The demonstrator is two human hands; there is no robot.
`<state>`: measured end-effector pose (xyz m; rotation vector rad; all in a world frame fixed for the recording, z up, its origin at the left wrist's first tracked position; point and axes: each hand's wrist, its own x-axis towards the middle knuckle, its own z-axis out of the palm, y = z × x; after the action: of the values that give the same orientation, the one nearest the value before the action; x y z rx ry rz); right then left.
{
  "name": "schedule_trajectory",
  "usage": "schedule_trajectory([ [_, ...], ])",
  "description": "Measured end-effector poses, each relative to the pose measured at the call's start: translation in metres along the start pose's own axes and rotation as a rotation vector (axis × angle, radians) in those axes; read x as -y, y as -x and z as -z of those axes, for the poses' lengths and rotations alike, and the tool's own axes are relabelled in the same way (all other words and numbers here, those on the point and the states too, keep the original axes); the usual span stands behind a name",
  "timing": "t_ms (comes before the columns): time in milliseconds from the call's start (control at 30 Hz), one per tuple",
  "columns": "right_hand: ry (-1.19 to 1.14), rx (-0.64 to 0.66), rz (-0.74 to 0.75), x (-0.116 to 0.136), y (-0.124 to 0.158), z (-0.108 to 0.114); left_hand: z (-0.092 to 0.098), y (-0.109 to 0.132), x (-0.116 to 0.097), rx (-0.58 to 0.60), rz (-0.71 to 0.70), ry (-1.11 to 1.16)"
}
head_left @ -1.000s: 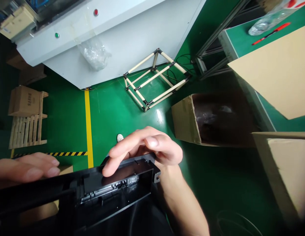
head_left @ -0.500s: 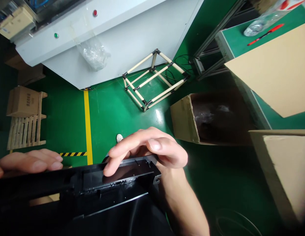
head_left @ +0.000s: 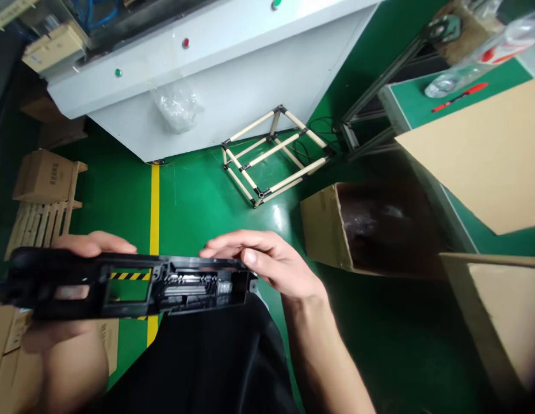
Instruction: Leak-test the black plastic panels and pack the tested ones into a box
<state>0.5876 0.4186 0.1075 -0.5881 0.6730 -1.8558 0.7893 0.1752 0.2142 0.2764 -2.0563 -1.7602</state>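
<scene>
A long black plastic housing (head_left: 129, 287) with rectangular openings and a ribbed compartment at its right end lies level across the lower left of the head view. My left hand (head_left: 71, 330) is closed around its left end, the fingers showing above the far edge and the palm below, partly hidden by the part. At the other end, my right hand (head_left: 271, 261) holds the housing's right end, with the thumb at the corner and the fingers along the far side. Through one opening the floor and striped tape show.
A pipe frame (head_left: 261, 195) stands on the green floor before a white machine (head_left: 233, 86). To the right are an open cardboard box (head_left: 323, 224) and a green table (head_left: 416, 106) with a cardboard sheet (head_left: 483, 155), bottle and red pen-like tool. A carton sits on a pallet (head_left: 32, 221) at left.
The black housing has come up and turned, so its inner compartments now face me. My right fingers moved from its inner face to the far edge. The whole view has shifted slightly.
</scene>
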Motion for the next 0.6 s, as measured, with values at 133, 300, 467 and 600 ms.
schedule_trajectory([
  [133,0.411,-0.075,-0.013,-0.002,-0.006,0.011,-0.013,-0.021,0.018,0.116,-0.121,0.042],
  [300,0.718,-0.088,-0.075,-0.005,-0.021,0.005,-0.001,-0.023,0.037,0.04,-0.002,0.137],
  [467,0.883,-0.162,-0.196,-0.024,-0.052,-0.001,0.033,-0.027,0.052,0.091,0.144,0.275],
  [600,0.91,-0.147,-0.217,-0.037,-0.086,-0.01,0.064,-0.031,0.064,0.109,0.242,0.328],
])
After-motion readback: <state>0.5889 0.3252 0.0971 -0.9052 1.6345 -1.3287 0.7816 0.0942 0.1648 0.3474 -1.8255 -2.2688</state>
